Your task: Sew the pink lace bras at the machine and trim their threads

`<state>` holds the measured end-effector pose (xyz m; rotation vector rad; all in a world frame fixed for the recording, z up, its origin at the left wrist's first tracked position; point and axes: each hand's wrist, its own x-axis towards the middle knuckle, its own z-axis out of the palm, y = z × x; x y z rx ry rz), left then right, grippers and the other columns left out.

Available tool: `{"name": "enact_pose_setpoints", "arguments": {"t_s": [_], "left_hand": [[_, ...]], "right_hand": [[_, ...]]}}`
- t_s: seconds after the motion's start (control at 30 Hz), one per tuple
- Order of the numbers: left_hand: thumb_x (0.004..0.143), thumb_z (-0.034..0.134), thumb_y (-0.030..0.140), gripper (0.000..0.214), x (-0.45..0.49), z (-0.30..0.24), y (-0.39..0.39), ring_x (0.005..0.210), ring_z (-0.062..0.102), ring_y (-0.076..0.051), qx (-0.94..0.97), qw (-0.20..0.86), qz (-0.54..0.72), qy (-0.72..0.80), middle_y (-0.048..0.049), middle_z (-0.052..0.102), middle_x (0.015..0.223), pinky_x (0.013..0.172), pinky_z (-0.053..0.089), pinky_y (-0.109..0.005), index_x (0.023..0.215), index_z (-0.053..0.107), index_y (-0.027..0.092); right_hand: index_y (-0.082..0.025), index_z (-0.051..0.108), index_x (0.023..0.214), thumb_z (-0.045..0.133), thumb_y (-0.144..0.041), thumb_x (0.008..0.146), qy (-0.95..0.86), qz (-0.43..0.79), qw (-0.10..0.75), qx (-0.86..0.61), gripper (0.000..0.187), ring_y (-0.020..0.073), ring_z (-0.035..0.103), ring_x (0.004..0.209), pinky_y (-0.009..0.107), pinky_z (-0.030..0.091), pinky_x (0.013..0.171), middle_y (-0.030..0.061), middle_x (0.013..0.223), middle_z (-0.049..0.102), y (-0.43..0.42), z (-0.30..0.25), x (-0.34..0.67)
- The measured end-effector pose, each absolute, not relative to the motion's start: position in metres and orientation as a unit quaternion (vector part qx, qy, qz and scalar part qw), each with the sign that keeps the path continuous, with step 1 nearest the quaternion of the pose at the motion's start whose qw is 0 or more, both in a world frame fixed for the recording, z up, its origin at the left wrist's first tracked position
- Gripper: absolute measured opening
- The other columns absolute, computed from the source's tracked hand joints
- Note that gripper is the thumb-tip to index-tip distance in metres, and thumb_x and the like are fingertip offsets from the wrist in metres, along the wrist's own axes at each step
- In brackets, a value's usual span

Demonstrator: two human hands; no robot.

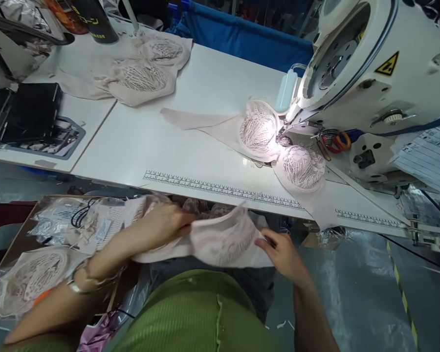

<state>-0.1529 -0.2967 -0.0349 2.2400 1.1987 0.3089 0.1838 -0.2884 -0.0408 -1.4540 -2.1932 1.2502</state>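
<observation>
A pale pink bra (225, 242) hangs stretched between my two hands, just in front of the table edge. My left hand (165, 227) is closed on its left part, fingers curled over the fabric. On its other side my right hand (280, 252) pinches the edge between thumb and fingers. Another pale lace bra (302, 168) lies on the white table, its middle under the needle area of the sewing machine (355, 73), lit by the machine's lamp. One of its wings points left, the other droops over the front edge.
Further lace bras (143, 80) lie at the table's back left. A printed ruler (220, 188) runs along the front edge. Below left stands a cardboard box (22, 230) with bagged pieces. Orange-handled scissors (341, 142) rest beside the machine; a blue cloth bin (242, 34) stands behind.
</observation>
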Motion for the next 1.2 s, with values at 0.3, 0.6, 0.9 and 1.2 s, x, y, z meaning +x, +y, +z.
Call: {"name": "enact_pose_setpoints", "arguments": {"t_s": [0.3, 0.6, 0.9, 1.2], "left_hand": [[0.094, 0.055, 0.012, 0.014, -0.085, -0.151, -0.298, 0.106, 0.062, -0.036, 0.807, 0.167, 0.048, 0.564, -0.023, 0.067, 0.109, 0.091, 0.049, -0.052, 0.102, 0.067, 0.008], [0.103, 0.046, 0.023, 0.02, -0.1, -0.044, -0.284, 0.079, 0.06, -0.018, 0.924, 0.191, 0.242, 0.225, -0.01, 0.069, 0.095, 0.076, 0.05, -0.032, 0.1, 0.064, 0.014], [0.095, 0.048, 0.008, 0.026, -0.066, -0.009, -0.118, 0.109, 0.055, -0.024, 0.942, 0.057, 0.217, 0.248, -0.015, 0.065, 0.124, 0.097, 0.047, -0.039, 0.118, 0.06, 0.01], [0.087, 0.044, -0.004, 0.027, -0.032, -0.006, -0.086, 0.078, 0.056, -0.021, 0.974, -0.104, 0.05, 0.197, -0.0113, 0.066, 0.087, 0.071, 0.045, -0.034, 0.082, 0.066, 0.011]], "right_hand": [[-0.018, 0.073, 0.109, 0.051, -0.036, 0.1, -0.739, 0.151, -0.245, -0.609, 0.03, 0.0314, 0.075, 0.085, 0.036, 0.052, 0.068, 0.0166, 0.092, 0.077, -0.295, -0.081, 0.176], [-0.019, 0.069, 0.112, 0.042, 0.0, 0.092, -0.883, -0.022, 0.262, -0.389, 0.038, 0.0216, 0.068, 0.086, 0.032, 0.057, 0.069, 0.0105, 0.091, 0.072, -0.27, -0.049, 0.176], [-0.022, 0.057, 0.134, 0.04, 0.001, 0.09, -0.903, 0.135, 0.289, -0.288, 0.052, 0.019, 0.07, 0.084, 0.032, 0.059, 0.075, 0.0042, 0.09, 0.076, -0.22, -0.012, 0.158], [-0.021, 0.076, 0.108, 0.06, -0.033, 0.091, -0.794, -0.104, 0.105, -0.589, 0.027, 0.0304, 0.07, 0.093, 0.039, 0.053, 0.081, 0.0111, 0.099, 0.077, -0.078, 0.002, 0.217]]}}
